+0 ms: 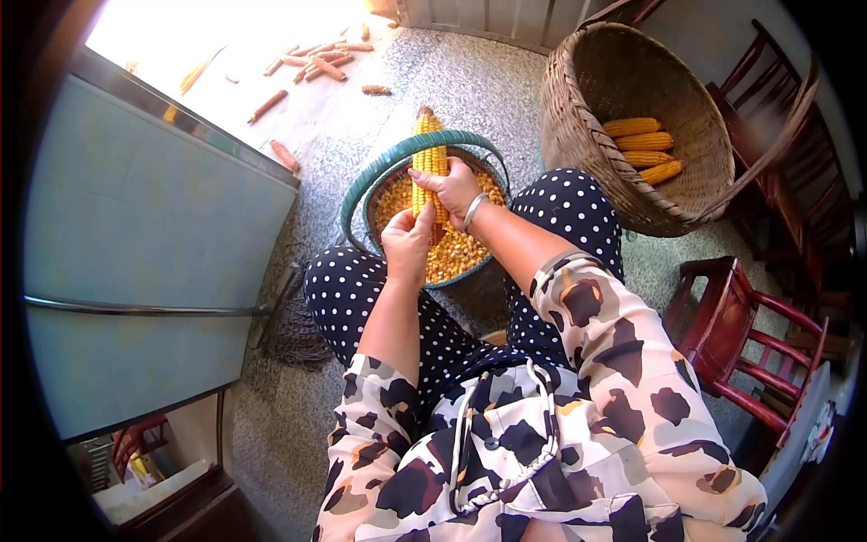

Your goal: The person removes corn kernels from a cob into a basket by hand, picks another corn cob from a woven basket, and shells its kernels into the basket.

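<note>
A yellow corn cob [430, 163] stands nearly upright above a basket with a green rim and handle [433, 138]. My right hand [456, 190], with a silver bracelet at the wrist, is wrapped round the cob's right side, thumb across its front. Lower down, my left hand [406, 242] is closed at the cob's lower left, fingers pinched against it. Loose yellow kernels [456, 257] fill the basket below both hands. The basket sits between my knees, and part of its content is hidden by the hands and cob.
A large wicker basket [578, 135] at the upper right holds several corn cobs [646, 142]. Bare reddish cobs [325, 68] lie on the floor at the upper left. A red wooden chair [722, 334] stands at the right, a pale panel [144, 244] at the left.
</note>
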Tool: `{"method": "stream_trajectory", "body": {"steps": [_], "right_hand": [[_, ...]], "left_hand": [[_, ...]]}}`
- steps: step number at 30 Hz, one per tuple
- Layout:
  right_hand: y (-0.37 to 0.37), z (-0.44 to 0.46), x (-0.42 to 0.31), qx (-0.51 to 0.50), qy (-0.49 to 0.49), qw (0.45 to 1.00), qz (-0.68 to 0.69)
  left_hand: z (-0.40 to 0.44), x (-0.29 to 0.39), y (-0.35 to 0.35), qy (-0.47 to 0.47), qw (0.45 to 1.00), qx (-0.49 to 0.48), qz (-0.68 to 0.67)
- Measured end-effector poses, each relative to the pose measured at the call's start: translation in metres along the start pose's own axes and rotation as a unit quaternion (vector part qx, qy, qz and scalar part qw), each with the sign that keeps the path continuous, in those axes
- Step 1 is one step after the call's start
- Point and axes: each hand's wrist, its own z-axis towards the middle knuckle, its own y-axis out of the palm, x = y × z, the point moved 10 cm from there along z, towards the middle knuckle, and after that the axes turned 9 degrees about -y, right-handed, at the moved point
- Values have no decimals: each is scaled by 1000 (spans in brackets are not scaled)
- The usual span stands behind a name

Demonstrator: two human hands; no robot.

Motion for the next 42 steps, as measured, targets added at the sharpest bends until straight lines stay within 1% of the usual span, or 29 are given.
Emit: {"method": "stream_trajectory", "body": {"steps": [2, 5, 7, 8, 10, 13, 14, 16, 17, 18, 19, 20, 22, 26, 28, 29, 31, 35, 38, 40, 41, 42], "right_hand": [[1, 2, 2, -8, -3, 1000, -7], [-1, 6, 1, -19, 14, 999, 36], [1, 7, 2, -36, 23, 997, 57], [1, 7, 2, -35, 23, 997, 57], [-5, 10, 5, 2, 19, 997, 75], [-5, 8, 5, 3, 20, 997, 75], [-5, 7, 3, 5, 19, 997, 72], [-7, 8, 7, 9, 33, 997, 71], [-10, 10, 5, 23, 18, 997, 75], [-13, 11, 5, 36, 4, 996, 80], [-13, 11, 7, 36, 5, 996, 79], [-13, 12, 8, 38, -3, 996, 77], [-14, 13, 6, 41, -19, 996, 72], [-13, 11, 1, 42, -45, 997, 41], [-13, 12, -2, 46, -73, 996, 7], [-13, 12, 0, 46, -73, 996, 7], [-15, 10, 0, 63, -70, 996, -7], [-13, 6, -3, 66, -47, 997, 18], [-12, 9, 0, 50, -35, 997, 55], [-12, 13, 9, 43, -12, 995, 92], [-14, 14, 12, 43, -12, 995, 92], [-14, 14, 10, 40, -25, 996, 75]], "left_hand": [[-3, 4, -1, 15, 1000, 11, 11], [-6, 8, 4, 19, 1000, -18, 0], [-4, 3, 8, 9, 998, -49, -38], [-3, 1, 8, 8, 998, -50, -38], [0, -3, 11, -3, 993, -88, -85], [1, -6, 12, -5, 993, -100, -62], [1, -6, 12, -5, 993, -100, -62], [1, -4, 7, 4, 994, -68, -88], [2, -4, 7, 5, 994, -68, -89], [3, -5, 2, -2, 995, -45, -93], [4, -7, -3, -9, 995, -23, -96], [3, -7, -3, -10, 995, -22, -96], [-2, -2, -6, -18, 996, 23, -79], [-5, 1, -3, -24, 995, 34, -86], [-4, 0, -6, -10, 998, 55, -22], [-3, -2, -7, -10, 998, 55, -22], [-2, -2, -1, -6, 1000, 9, -4], [1, -2, -5, 15, 1000, 12, 7], [-1, 2, -5, 27, 999, 11, -22], [-4, 5, -4, 10, 998, 6, -65], [-7, 8, -3, 9, 998, 6, -65], [-9, 8, -2, -11, 996, 13, -86]]}}
